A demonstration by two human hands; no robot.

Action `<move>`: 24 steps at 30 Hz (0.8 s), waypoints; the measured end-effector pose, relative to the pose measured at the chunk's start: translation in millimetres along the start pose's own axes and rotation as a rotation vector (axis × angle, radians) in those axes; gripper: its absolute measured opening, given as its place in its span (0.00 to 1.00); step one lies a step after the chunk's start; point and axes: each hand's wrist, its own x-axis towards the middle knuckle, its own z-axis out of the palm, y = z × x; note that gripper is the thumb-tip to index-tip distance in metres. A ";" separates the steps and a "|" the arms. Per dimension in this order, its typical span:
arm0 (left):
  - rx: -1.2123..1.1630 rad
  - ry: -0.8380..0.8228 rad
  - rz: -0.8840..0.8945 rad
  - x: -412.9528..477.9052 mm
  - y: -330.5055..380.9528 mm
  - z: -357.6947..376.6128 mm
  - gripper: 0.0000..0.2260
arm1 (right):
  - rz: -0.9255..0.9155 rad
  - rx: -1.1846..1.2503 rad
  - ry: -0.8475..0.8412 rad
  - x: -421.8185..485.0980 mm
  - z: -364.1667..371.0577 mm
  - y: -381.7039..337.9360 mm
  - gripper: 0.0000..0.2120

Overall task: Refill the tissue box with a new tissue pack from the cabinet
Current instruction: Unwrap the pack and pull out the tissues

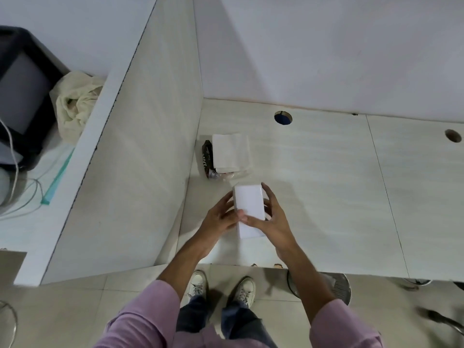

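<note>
Crumpled cloth (75,101) – dark wrapper (207,156) – desk (326,184)

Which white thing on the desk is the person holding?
The plain white box, nearest the desk's front edge, gripped by the left hand and right hand. The white tissue stack behind it lies untouched.

So I'm standing at the desk (326,197), tissue box (248,209) sitting on it right in front of me, near the front edge. My left hand (221,217) is on its left side, my right hand (273,222) on its right side and over the near end. Just behind the box lies a stack of tissues (231,153), with a wrapper (208,159) touching its left side. A partition (140,159) runs along the left of all that. Beyond the partition, a crumpled cloth (75,104) lies beside a monitor (22,91).
</note>
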 end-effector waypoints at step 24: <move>-0.035 -0.023 0.138 -11.2 12.9 -15.6 0.29 | -0.031 0.253 0.027 -30.1 14.3 2.5 0.46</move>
